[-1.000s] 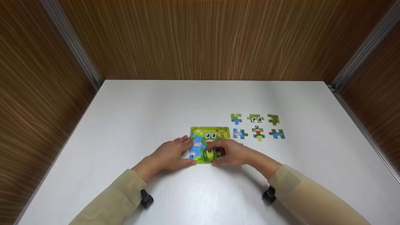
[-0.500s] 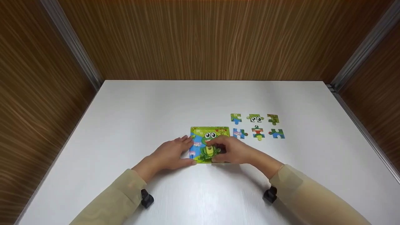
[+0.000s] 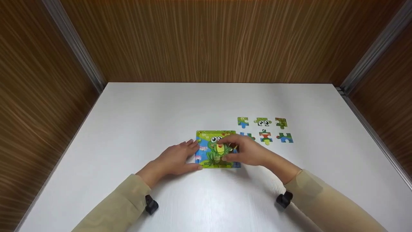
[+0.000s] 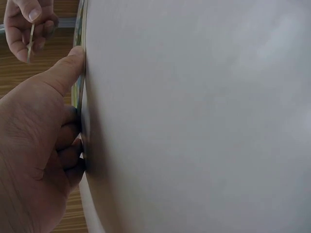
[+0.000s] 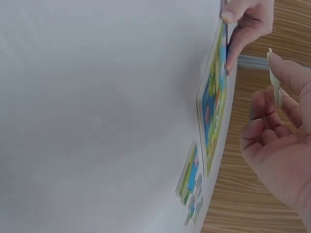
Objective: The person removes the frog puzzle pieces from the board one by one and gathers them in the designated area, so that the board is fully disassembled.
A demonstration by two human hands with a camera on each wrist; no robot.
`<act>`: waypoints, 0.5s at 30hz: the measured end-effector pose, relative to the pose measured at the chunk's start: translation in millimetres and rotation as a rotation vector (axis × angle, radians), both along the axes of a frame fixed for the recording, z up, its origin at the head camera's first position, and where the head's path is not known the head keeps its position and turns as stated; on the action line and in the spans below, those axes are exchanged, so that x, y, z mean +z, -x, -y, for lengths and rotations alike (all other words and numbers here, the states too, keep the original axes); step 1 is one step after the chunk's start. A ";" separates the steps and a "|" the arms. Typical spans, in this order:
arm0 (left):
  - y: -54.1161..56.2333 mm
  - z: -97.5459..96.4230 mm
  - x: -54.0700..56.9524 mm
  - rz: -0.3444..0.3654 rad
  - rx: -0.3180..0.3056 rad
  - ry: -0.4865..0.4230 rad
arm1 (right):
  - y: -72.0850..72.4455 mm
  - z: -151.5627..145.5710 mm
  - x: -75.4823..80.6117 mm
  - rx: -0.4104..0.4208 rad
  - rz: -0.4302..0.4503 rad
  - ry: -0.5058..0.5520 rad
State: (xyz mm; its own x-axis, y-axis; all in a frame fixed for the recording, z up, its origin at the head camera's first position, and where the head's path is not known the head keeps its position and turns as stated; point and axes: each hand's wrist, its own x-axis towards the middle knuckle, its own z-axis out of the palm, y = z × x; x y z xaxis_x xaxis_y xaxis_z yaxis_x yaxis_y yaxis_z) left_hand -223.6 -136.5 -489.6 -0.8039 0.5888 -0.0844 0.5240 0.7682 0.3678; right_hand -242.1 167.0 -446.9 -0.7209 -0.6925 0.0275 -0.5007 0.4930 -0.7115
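Observation:
A square frog-picture puzzle board [image 3: 203, 149] lies flat on the white table. My left hand [image 3: 177, 159] rests at its left side, fingers stretched toward the upper left edge and thumb at the near left corner. Above the board, my right hand [image 3: 248, 150] pinches a puzzle piece [image 3: 220, 148] with a yellow belly and a red patch between thumb and fingers. The right wrist view shows this piece [image 5: 275, 80] edge-on, held up apart from the board. My right hand hides part of the board's right side.
Several loose puzzle pieces lie in rows right of the board, among them one with eyes [image 3: 263, 122], one with a red mouth [image 3: 266, 137] and a green corner one [image 3: 281, 123]. Wood-grain panels [image 3: 206, 42] stand behind the white table [image 3: 145, 106] and at both sides.
My right hand has risen off the board and shifted slightly right and away from me, lifting the puzzle piece with it. My left hand stays in place.

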 end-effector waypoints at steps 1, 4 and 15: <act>0.1 -0.3 0.0 -0.001 -0.002 -0.001 | 0.1 -3.4 0.7 -0.005 -0.003 0.005; 0.4 -1.0 -0.1 0.002 -0.004 -0.009 | 0.3 -15.1 2.9 -0.023 -0.008 0.022; 0.1 3.4 0.6 -0.032 -0.007 0.028 | 0.3 -59.1 1.3 -0.131 0.008 -0.001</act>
State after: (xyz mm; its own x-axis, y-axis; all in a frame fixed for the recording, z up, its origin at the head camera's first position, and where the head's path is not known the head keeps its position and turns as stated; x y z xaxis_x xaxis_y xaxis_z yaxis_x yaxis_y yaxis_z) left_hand -223.7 -139.9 -489.0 -0.8022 0.5922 -0.0754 0.5406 0.7742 0.3292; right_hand -242.4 226.1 -445.6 -0.8053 -0.5926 0.0202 -0.4261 0.5547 -0.7146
